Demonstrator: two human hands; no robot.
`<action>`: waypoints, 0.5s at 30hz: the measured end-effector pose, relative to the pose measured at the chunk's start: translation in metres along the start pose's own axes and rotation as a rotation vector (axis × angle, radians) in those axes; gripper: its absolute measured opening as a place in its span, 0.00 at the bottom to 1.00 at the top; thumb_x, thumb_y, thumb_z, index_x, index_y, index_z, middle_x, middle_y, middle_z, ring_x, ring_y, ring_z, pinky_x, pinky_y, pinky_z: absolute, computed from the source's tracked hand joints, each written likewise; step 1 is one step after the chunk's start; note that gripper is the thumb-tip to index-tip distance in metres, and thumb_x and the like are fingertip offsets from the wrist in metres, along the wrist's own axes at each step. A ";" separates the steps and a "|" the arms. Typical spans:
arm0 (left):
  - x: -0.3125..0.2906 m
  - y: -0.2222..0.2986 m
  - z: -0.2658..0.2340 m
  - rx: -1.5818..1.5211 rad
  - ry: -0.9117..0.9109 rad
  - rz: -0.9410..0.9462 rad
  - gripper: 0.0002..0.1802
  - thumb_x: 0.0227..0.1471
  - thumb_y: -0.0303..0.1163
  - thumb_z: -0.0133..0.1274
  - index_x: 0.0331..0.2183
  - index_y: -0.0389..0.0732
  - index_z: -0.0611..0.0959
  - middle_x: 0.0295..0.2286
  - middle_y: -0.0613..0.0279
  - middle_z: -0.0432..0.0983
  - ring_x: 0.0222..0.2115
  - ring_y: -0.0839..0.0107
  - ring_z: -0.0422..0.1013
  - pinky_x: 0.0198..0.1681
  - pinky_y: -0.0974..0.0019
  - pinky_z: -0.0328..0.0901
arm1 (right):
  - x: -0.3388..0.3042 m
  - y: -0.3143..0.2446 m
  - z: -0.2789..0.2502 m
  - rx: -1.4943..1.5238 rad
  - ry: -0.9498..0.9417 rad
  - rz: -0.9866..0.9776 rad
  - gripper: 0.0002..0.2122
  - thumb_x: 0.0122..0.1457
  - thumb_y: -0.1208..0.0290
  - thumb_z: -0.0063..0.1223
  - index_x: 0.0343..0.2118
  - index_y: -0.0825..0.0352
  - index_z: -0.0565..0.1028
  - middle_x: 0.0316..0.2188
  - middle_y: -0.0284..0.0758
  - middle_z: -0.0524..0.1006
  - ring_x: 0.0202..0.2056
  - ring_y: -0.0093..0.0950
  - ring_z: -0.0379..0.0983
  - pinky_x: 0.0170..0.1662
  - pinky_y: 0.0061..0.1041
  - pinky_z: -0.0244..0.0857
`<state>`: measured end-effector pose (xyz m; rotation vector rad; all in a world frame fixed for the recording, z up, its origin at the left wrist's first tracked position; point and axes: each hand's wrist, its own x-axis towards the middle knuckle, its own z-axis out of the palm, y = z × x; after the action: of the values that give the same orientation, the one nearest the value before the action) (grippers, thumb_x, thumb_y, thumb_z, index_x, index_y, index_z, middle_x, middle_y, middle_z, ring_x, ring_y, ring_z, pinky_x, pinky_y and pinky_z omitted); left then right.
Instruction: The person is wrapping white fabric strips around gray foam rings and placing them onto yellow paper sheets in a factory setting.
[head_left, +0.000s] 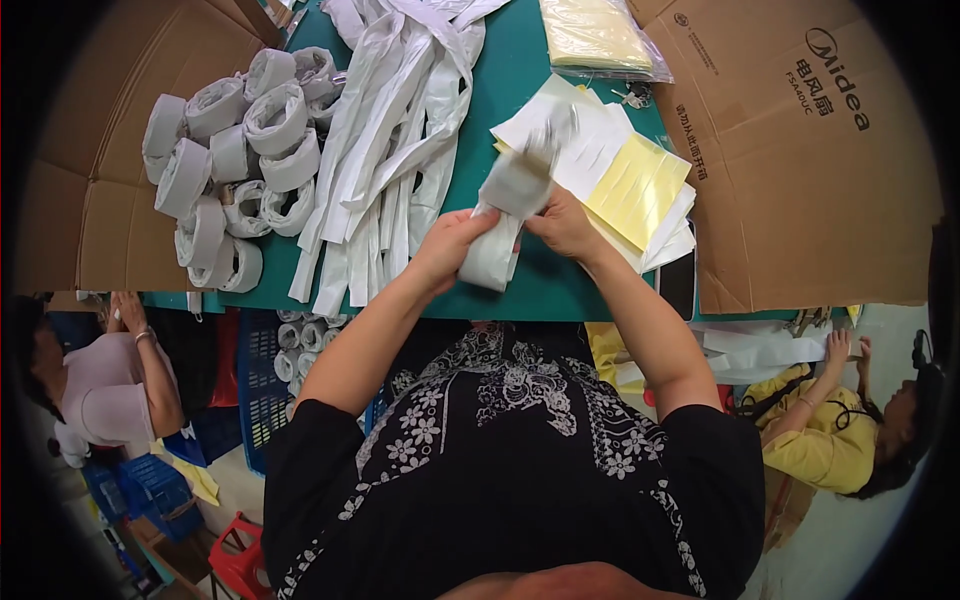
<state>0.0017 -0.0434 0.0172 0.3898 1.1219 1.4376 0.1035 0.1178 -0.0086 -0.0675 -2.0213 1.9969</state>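
A flat white strip (488,262), looped over itself into a small bundle, is held in front of me above the green table. My left hand (448,245) grips its left side, thumb laid across the front. My right hand (566,226) closes on the bundle's right edge, its fingertips partly hidden behind the strip. Above the hands, the upper end of the strip is smeared by motion. Just left of them lies a heap of long loose white strips (385,150). White and yellow sheets (625,190) lie fanned beside my right hand.
Wound white rolls (215,160) are piled at the left, by a cardboard panel (120,140). At the right stand another cardboard panel (800,200), a packet of yellow sheets (595,38), keys (633,96) and a dark phone (677,285). Co-workers sit at both sides.
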 end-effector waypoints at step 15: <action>0.018 0.006 0.050 -0.056 0.053 0.338 0.16 0.54 0.34 0.49 0.42 0.35 0.72 0.36 0.61 0.74 0.36 0.76 0.70 0.40 0.71 0.65 | -0.059 -0.030 0.030 -0.559 0.374 -0.151 0.19 0.51 0.65 0.55 0.44 0.70 0.68 0.46 0.43 0.65 0.49 0.40 0.62 0.52 0.33 0.56</action>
<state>0.0332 -0.0066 0.0388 0.5217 1.0909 1.7799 0.1583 0.0737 0.0110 -0.3641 -2.1785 1.1755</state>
